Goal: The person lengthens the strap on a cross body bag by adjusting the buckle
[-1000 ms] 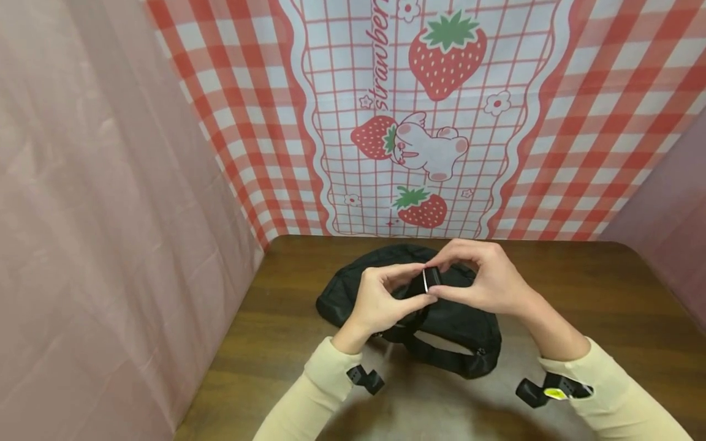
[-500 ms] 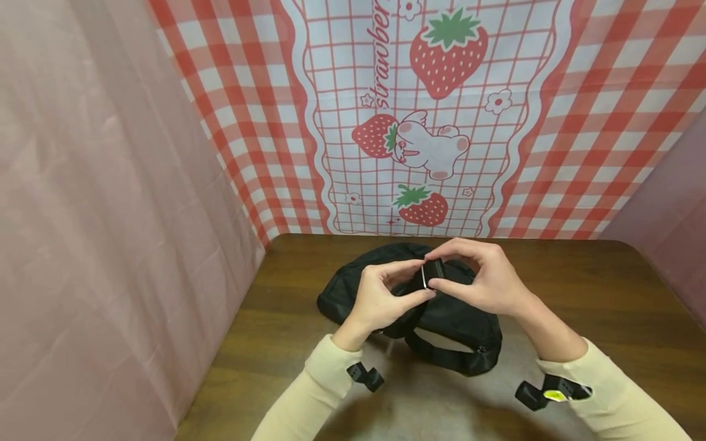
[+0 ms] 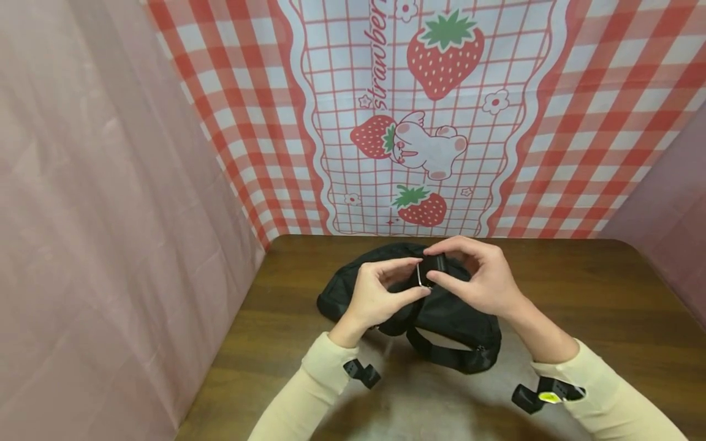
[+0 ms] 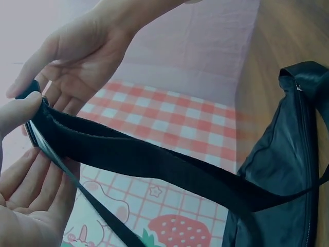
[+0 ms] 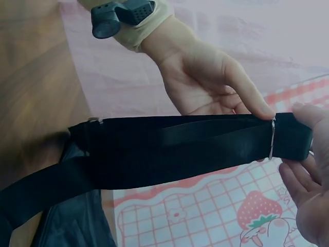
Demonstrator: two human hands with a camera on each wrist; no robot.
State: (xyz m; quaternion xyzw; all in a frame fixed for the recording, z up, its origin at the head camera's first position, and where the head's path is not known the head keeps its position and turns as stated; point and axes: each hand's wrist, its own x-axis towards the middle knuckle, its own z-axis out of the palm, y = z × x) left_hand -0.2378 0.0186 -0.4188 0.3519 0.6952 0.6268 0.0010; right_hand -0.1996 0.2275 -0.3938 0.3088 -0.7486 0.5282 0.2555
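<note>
A black sling bag (image 3: 460, 321) lies on the table under both hands. Its webbing strap (image 4: 144, 154) rises from it, folded into several layers. Thumb and fingertips of my left hand (image 3: 372, 297) pinch the strap by a thin silver slider buckle (image 5: 272, 139), at the buckle's two ends. My right hand (image 3: 488, 285) pinches the short black strap loop (image 3: 436, 263) that sticks out past the buckle, thumb on the near edge and fingers on the far one. Both hands are held above the bag, fingertips close together.
The brown wooden table (image 3: 265, 367) ends at a checked strawberry cloth (image 3: 441, 153) behind the bag. A pink curtain (image 3: 110, 214) hangs along the left side, and another (image 3: 662, 214) is on the right. Small black cameras (image 3: 361, 372) sit on both sleeves.
The left hand and buckle have shifted slightly left, away from the right fingertips. A longer piece of strap loop now shows past the buckle. The bag has stayed in place.
</note>
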